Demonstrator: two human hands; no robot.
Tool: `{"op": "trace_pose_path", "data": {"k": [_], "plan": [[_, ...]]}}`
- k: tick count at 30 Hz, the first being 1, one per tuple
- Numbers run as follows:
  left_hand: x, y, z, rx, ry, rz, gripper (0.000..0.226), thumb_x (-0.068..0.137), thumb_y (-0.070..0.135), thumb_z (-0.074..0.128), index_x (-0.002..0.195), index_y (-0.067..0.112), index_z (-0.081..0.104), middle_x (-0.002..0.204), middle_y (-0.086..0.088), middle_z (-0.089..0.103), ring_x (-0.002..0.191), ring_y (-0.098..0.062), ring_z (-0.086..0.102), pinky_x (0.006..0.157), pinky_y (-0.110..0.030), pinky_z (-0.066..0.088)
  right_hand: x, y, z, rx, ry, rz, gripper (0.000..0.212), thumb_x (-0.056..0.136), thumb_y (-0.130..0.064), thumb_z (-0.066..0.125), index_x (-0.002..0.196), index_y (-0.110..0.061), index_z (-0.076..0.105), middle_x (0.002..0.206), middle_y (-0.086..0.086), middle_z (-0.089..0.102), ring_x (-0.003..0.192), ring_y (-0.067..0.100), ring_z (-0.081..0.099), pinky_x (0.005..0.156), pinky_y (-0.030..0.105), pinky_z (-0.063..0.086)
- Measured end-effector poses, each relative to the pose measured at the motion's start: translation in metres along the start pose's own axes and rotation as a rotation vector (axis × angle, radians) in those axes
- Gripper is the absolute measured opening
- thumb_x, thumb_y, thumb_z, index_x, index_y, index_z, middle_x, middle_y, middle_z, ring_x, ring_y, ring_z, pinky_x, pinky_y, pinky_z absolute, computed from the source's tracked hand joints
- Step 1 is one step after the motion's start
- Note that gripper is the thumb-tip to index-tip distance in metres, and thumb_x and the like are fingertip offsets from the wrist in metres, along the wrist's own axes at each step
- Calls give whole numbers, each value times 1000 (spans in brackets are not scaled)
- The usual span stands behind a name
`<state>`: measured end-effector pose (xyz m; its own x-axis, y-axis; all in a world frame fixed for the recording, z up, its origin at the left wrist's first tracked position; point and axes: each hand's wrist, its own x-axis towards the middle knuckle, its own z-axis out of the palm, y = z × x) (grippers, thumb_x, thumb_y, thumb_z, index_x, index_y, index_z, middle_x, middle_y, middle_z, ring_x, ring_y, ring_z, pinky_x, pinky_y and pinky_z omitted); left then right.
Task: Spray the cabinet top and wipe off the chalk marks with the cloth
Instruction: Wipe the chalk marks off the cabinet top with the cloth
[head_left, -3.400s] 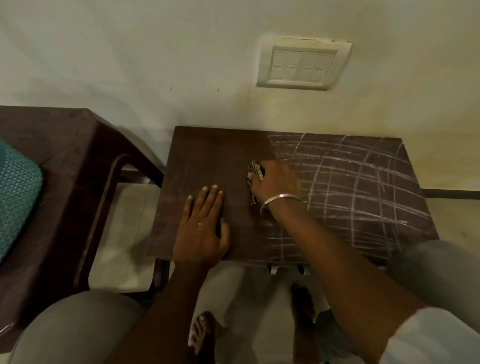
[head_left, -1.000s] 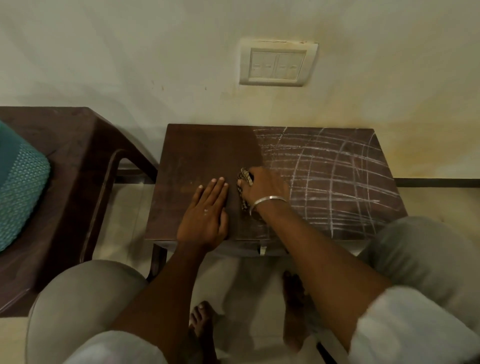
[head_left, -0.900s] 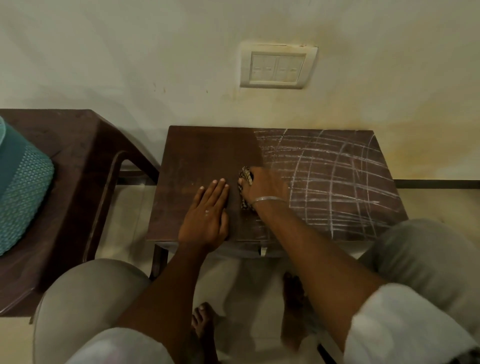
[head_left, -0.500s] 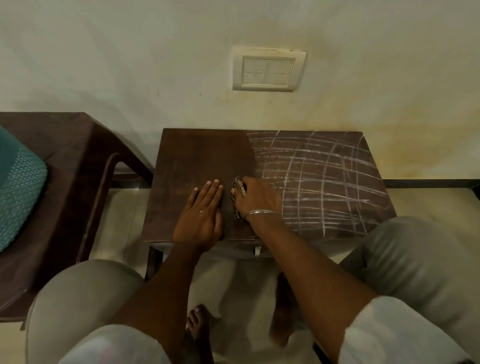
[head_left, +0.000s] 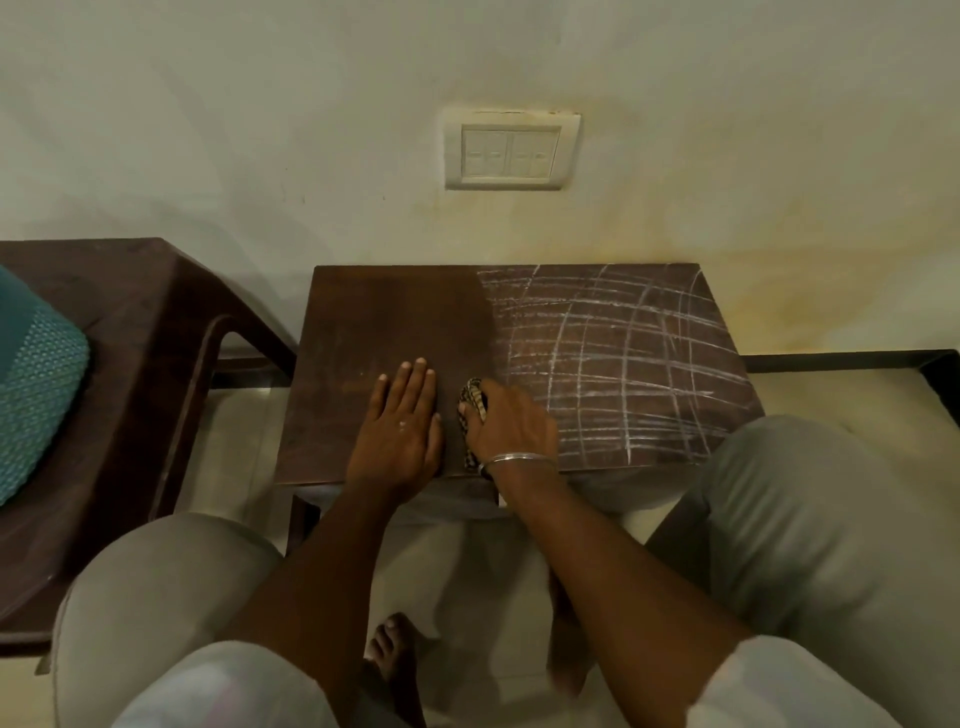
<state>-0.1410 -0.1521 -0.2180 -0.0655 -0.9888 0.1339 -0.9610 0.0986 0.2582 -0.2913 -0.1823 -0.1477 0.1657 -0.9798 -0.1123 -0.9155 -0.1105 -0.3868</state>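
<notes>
The dark brown cabinet top (head_left: 395, 317) stands against the wall in front of me. Its left half is bare wood; white chalk marks (head_left: 618, 364) criss-cross its right half. My right hand (head_left: 511, 426) presses a small checkered cloth (head_left: 474, 402) flat on the top near the front edge, just left of the chalk; most of the cloth is hidden under the palm. My left hand (head_left: 400, 431) lies flat, fingers together, on the bare wood beside it. No spray bottle is in view.
A dark plastic chair (head_left: 135, 374) stands to the left with a teal cushion (head_left: 31, 384) on it. A switch plate (head_left: 511, 150) is on the wall above the cabinet. My knees flank the cabinet front, my bare feet on the pale floor below.
My right hand has drawn the cloth toward the front edge of the top, along the left border of the chalk. My left hand stays flat in place.
</notes>
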Motion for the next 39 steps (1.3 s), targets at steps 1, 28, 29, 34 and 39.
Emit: {"op": "trace_pose_path", "data": {"k": [1,28,29,34,39], "plan": [[1,3,1,0,-11,1,64,103,37,20,153,-1,34,162,-19,28,153,-31,21,125,-50,13,-4,1,-1,-3,6,4,32,98,-42,47,124,-25,57,114,6,64,103,25,61,81,35,45],[20,33,13,23,-16,90,66,96,35,31,154,5,35,164,-12,26,153,-32,21,122,-58,11,11,28,-7,48,-2,68,29,98,-40,46,123,-30,56,120,3,60,104,22,61,84,34,47],[20,33,12,19,-18,90,66,95,35,31,154,6,35,164,-11,26,154,-32,20,122,-59,11,5,32,-8,35,-2,71,31,98,-42,46,124,-30,56,120,2,60,104,21,61,83,34,47],[21,33,13,60,-19,146,66,95,35,32,153,4,36,164,-11,27,154,-27,18,122,-61,13,-21,46,-8,-31,3,81,36,98,-48,42,128,-31,54,122,0,56,102,20,61,81,33,47],[21,33,15,40,-7,146,65,96,35,30,154,5,34,164,-12,26,155,-25,18,122,-58,15,26,29,-6,28,39,49,30,99,-43,44,122,-28,57,118,2,60,101,20,61,83,35,50]]}}
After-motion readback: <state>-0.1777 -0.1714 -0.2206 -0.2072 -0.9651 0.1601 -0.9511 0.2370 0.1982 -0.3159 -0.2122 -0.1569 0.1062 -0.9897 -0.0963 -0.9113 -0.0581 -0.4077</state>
